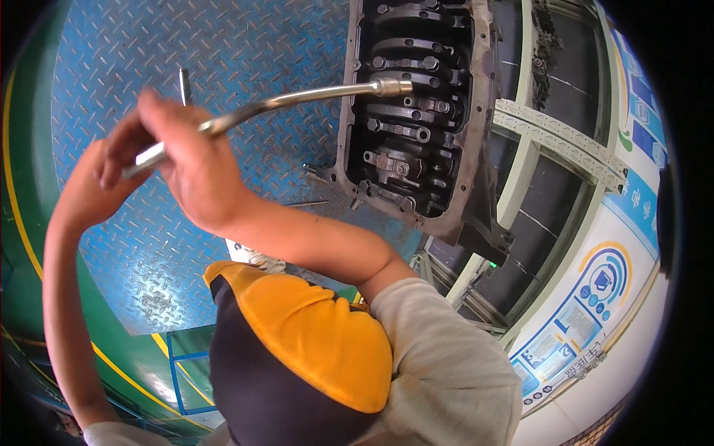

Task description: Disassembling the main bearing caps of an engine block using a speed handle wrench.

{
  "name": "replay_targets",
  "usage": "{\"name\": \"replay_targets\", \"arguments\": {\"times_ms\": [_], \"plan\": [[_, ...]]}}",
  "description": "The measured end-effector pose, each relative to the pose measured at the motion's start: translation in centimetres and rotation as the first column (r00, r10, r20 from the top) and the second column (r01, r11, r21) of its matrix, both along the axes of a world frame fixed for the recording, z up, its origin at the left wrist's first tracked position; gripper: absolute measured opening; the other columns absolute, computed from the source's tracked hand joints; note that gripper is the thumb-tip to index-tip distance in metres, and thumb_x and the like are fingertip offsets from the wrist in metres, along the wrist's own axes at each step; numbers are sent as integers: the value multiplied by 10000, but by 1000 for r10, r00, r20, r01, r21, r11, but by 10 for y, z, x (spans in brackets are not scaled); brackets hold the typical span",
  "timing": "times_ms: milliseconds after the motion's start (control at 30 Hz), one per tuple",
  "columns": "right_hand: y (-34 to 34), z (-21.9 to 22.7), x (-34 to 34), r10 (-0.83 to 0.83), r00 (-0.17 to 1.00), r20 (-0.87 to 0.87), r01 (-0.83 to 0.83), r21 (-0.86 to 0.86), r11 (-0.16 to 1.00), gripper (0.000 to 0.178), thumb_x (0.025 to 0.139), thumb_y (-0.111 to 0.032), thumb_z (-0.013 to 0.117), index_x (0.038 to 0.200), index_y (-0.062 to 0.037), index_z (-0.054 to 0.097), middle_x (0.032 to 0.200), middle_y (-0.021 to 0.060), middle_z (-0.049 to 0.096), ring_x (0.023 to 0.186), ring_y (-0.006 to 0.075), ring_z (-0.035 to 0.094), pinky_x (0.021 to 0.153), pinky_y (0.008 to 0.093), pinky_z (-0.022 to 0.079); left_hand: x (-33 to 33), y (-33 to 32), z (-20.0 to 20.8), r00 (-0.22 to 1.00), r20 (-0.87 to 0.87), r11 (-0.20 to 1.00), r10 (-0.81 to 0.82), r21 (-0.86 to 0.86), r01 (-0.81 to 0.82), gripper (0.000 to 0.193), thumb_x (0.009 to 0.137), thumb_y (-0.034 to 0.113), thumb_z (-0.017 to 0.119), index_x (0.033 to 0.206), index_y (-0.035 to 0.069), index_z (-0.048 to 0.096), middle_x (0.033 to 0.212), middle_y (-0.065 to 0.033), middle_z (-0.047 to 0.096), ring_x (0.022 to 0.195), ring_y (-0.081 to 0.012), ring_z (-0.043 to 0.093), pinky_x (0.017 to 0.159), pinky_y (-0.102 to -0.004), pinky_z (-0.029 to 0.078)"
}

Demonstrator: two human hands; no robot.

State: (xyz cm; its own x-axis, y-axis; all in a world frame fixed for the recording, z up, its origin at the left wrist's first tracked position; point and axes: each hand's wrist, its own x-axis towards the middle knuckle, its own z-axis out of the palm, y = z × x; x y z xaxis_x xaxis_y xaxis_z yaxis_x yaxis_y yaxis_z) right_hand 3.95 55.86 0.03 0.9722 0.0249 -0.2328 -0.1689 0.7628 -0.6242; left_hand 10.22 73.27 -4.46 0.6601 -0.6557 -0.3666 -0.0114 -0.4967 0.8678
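Note:
A long, bent socket wrench (301, 97) of shiny metal slants across the view, its socket end held over the crankcase. My right hand (201, 167) is closed round its handle. At the handle's lower end, my left hand (100, 182) has curled fingers, apparently closed on it; the hands overlap and some fingers are hidden. Below the socket, an engine block (465, 160) lies with its open underside up. Inside it show dark bearing caps (405, 126) with bolts. Whether the socket touches a bolt, I cannot tell.
The block rests on a blue diamond-plate table (253, 44). A metal rod (184, 83) lies behind my right hand, and a thin rod (306, 203) lies near the block. Right of the block stands a pale metal frame (561, 137), beside a printed panel (561, 346). Green floor (33, 215) borders the table.

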Motion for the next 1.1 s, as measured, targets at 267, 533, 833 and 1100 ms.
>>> {"name": "replay_targets", "arguments": {"times_ms": [267, 533, 833, 1100], "plan": [[-3, -20, -43, 33, 996, -77, -48, -203, 978, 503, 1111, -333, 363, 930, 28, 662, 877, 160, 725, 843, 243, 737, 862, 376, 581, -23, 13, -40, 977, -90, 944, -196, 253, 213, 207, 773, 153, 676, 864, -32, 695, 726, -261, 618, 655, -371, 632, 639, -438, 496], [-44, 0, -32, -107, 993, -53, 98, -159, 982, 575, 1105, -426, 289, 943, 3, 635, 728, 201, 682, 749, 335, 704, 804, 448, 559, 9, -33, 10, 973, -48, 935, -224, 271, 229, 337, 903, 295, 671, 879, -41, 702, 650, -214, 569, 557, -306, 537, 596, -429, 464], [-90, 10, -27, -84, 995, 56, 89, -94, 992, 548, 1096, -428, 232, 1039, -29, 604, 837, 227, 716, 965, 409, 674, 1043, 545, 439, 47, -70, 57, 956, 5, 928, -293, 244, 283, 443, 894, 428, 750, 823, -5, 682, 593, -137, 552, 523, -265, 530, 537, -399, 405], [-99, 25, -32, -89, 992, 93, 105, -179, 978, 469, 1022, -401, 388, 1037, 6, 622, 1098, 287, 683, 1158, 409, 626, 1107, 528, 412, 57, -89, 96, 972, 21, 921, -234, 324, 215, 416, 862, 329, 806, 736, 1, 583, 566, -130, 491, 497, -252, 429, 506, -394, 352]]}}
